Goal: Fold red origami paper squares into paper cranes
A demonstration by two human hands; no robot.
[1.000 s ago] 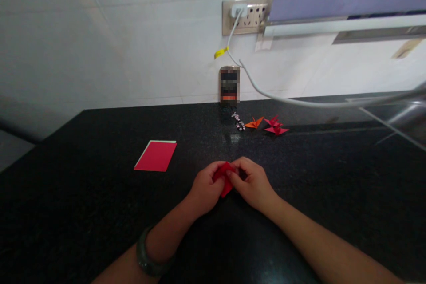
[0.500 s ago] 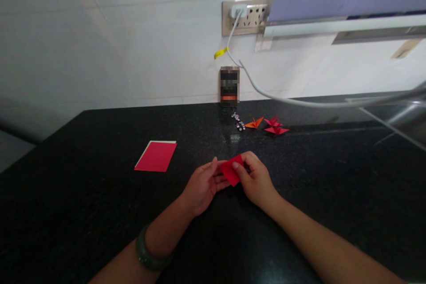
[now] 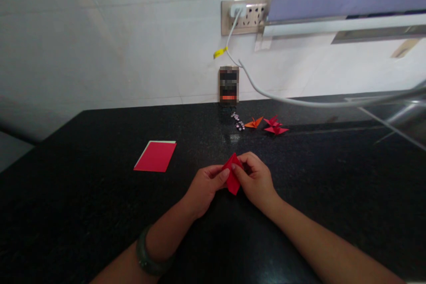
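A small folded piece of red origami paper (image 3: 234, 183) is held up between both hands, above the black countertop (image 3: 100, 213). My left hand (image 3: 207, 187) pinches its left side, thumb on the front face. From the right, my right hand (image 3: 256, 177) grips it with the thumb pressed near the middle and the fingers curled behind. The paper has a pointed top and a narrow lower end; its back is hidden from view. Farther off lie an orange paper crane (image 3: 254, 123) and two red paper cranes (image 3: 276, 129), close together.
A stack of square red paper (image 3: 155, 156) with a pale sheet under it lies at left. A beaded string (image 3: 238, 122) lies below a blurred-out phone-like object (image 3: 229, 85) leaning on the wall. A white cable (image 3: 299, 103) hangs from the socket (image 3: 244, 16) across the right.
My left hand has closed from spread fingers to a pinch on the red paper. The paper has turned, and now stands more upright with its point up.
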